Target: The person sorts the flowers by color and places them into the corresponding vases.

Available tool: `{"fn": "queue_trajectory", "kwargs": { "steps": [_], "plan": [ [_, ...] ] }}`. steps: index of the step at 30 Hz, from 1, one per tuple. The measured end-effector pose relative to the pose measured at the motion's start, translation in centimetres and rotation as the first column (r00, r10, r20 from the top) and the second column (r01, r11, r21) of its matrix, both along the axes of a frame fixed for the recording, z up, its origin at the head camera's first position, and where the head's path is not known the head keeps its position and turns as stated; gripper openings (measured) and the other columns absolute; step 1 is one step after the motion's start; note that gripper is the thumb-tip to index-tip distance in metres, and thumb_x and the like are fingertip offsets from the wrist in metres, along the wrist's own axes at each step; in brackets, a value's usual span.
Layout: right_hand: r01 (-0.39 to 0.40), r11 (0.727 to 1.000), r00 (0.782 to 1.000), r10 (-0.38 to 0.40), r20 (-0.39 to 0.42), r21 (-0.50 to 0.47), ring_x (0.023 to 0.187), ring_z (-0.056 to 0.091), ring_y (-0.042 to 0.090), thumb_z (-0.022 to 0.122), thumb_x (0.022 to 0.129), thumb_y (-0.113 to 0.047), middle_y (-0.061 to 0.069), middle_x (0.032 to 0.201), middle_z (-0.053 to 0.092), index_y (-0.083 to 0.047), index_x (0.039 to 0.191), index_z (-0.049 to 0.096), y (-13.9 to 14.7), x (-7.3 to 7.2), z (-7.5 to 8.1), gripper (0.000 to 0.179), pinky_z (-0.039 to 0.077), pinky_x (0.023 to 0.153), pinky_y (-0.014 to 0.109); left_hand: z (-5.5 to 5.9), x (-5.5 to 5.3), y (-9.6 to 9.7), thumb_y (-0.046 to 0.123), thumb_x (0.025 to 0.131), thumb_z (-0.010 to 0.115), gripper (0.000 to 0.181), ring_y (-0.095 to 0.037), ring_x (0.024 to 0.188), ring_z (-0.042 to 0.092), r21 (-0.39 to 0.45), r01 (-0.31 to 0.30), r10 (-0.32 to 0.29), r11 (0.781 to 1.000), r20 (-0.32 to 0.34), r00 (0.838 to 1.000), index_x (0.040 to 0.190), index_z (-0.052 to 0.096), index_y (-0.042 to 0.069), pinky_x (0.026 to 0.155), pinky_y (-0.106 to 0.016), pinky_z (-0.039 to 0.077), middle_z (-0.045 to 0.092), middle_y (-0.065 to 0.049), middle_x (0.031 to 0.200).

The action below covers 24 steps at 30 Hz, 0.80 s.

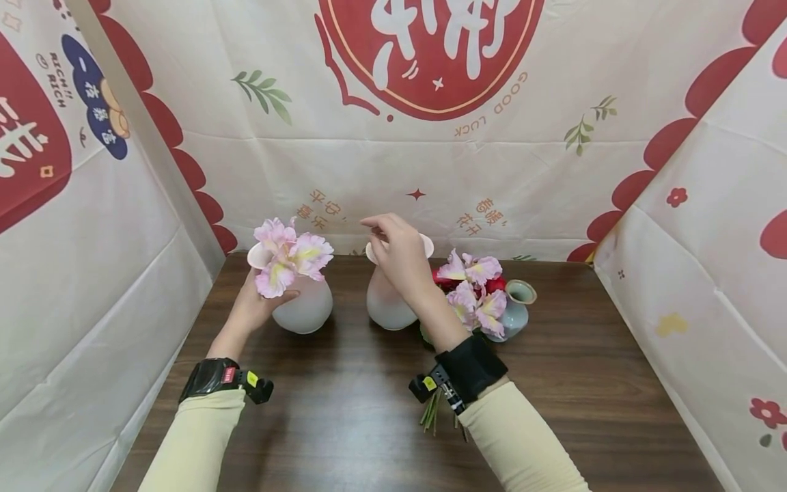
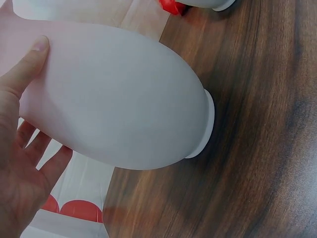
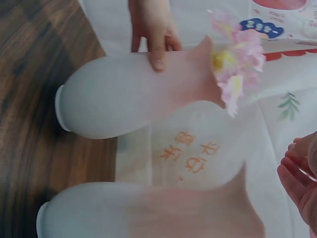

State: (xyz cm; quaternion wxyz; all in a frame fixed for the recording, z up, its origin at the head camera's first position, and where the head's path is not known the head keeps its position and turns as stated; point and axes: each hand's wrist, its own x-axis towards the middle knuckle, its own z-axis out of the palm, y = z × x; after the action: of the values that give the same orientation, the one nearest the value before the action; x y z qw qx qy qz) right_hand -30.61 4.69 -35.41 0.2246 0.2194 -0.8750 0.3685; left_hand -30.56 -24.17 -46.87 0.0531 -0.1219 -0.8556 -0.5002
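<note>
My left hand grips the neck of a pale pink-and-white vase, its thumb on the near side and the other fingers behind. Out of this vase's mouth rises a pink iris-like flower with yellow centres. The left wrist view shows the vase standing on the table, with the left hand around its neck. A matching vase stands to the right. In front of its mouth, seen from the head, hovers my right hand, fingers loosely bent and nothing visible in them.
Right of the second vase, more pink flowers and red blooms lie with green stems toward me. A small blue-green vase is beside them. Printed cloth walls enclose the dark wooden table at the back and sides.
</note>
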Motion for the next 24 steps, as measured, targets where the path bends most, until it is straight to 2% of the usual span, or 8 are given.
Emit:
{"fn": "queue_trajectory", "kwargs": {
  "steps": [5,10,14,17,21,24],
  "plan": [
    [-0.016,0.988,1.000,0.019,0.016,-0.155,0.103,0.069,0.022,0.064,0.094,0.000,0.011,0.113,0.071,-0.004,0.116,0.070,2.2,1.0,0.5,0.023,0.058,0.093,0.027,-0.1,0.5,0.3,0.017,0.085,0.080,0.089,-0.036,0.139,0.042,-0.007,-0.015,0.015,1.000,-0.008,1.000,0.154,0.024,0.012,0.111,-0.062,0.038,0.039,-0.017,0.154],
    [0.007,0.971,0.999,0.002,0.034,-0.240,0.103,0.071,0.024,0.066,0.093,-0.001,0.012,0.112,0.072,-0.005,0.116,0.071,4.4,2.1,0.3,0.024,0.059,0.091,0.031,0.0,1.0,0.5,0.016,0.085,0.080,0.089,-0.036,0.138,0.043,-0.008,-0.021,0.021,1.000,-0.027,0.999,0.154,0.025,0.012,0.111,-0.062,0.039,0.040,-0.017,0.153],
    [0.020,0.962,0.999,-0.007,0.050,-0.273,0.103,0.072,0.024,0.067,0.093,-0.002,0.012,0.112,0.072,-0.004,0.115,0.070,6.1,3.2,-0.3,0.023,0.060,0.088,0.035,2.0,2.7,1.5,0.010,0.085,0.079,0.085,-0.040,0.136,0.043,0.000,-0.018,0.018,1.000,-0.026,0.999,0.152,0.026,0.004,0.110,-0.064,0.038,0.040,-0.023,0.151],
    [0.048,0.960,0.998,-0.033,0.057,-0.276,0.101,0.072,0.025,0.067,0.093,-0.002,0.013,0.110,0.072,-0.003,0.115,0.070,7.1,4.0,-1.0,0.022,0.061,0.087,0.038,2.3,3.2,1.8,0.007,0.085,0.078,0.085,-0.042,0.137,0.042,0.002,-0.028,0.028,1.000,-0.012,1.000,0.152,0.026,0.002,0.111,-0.064,0.036,0.040,-0.025,0.151],
    [0.084,0.954,0.995,-0.063,0.082,-0.287,0.100,0.071,0.026,0.068,0.092,-0.002,0.014,0.108,0.072,-0.003,0.115,0.071,8.3,5.1,-2.1,0.023,0.060,0.086,0.039,0.1,2.4,1.1,0.011,0.084,0.080,0.089,-0.037,0.137,0.043,0.000,-0.045,0.045,0.999,-0.019,0.999,0.154,0.025,0.008,0.112,-0.062,0.038,0.040,-0.020,0.153],
    [0.106,0.945,0.990,-0.070,0.126,-0.310,0.101,0.071,0.026,0.069,0.092,-0.003,0.015,0.109,0.072,-0.003,0.115,0.071,8.9,5.9,-3.0,0.024,0.060,0.086,0.037,-0.4,2.2,0.8,0.011,0.083,0.081,0.090,-0.037,0.137,0.044,0.004,-0.040,0.040,0.999,-0.030,0.999,0.154,0.025,0.010,0.111,-0.061,0.039,0.041,-0.019,0.153]
  ]
}}
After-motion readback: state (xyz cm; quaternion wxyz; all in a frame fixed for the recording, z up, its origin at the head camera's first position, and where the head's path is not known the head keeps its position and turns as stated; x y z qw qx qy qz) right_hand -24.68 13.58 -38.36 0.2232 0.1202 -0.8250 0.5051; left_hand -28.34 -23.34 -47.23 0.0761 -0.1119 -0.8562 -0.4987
